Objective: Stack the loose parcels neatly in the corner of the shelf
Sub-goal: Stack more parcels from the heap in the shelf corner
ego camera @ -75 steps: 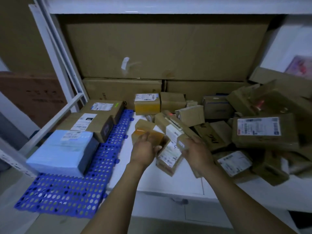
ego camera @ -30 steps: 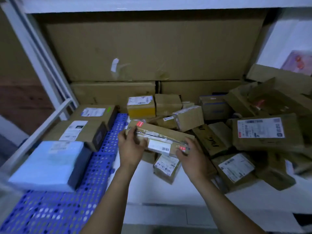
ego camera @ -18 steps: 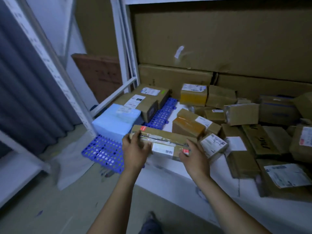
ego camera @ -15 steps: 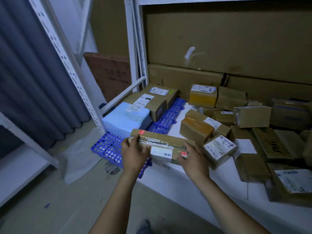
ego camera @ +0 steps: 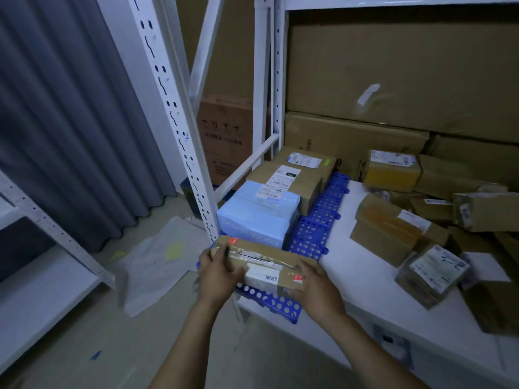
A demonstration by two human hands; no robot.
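The left hand (ego camera: 216, 276) and the right hand (ego camera: 316, 284) are each gripping one end of a long, flat brown cardboard parcel (ego camera: 264, 258), with fingers curled over its top edge. They are holding it low over the front end of the blue perforated plastic mat (ego camera: 317, 234), just in front of a pale blue wrapped box (ego camera: 258, 217); whether it is touching the mat I cannot tell. Behind that box, two brown cardboard boxes with white labels (ego camera: 283, 186) are sitting in a tidy row running back into the left corner, so the stacking appears begun. Many loose brown parcels (ego camera: 393, 228) are lying jumbled on the white shelf (ego camera: 362, 279) to the right, so most of the job is probably yet to be done.
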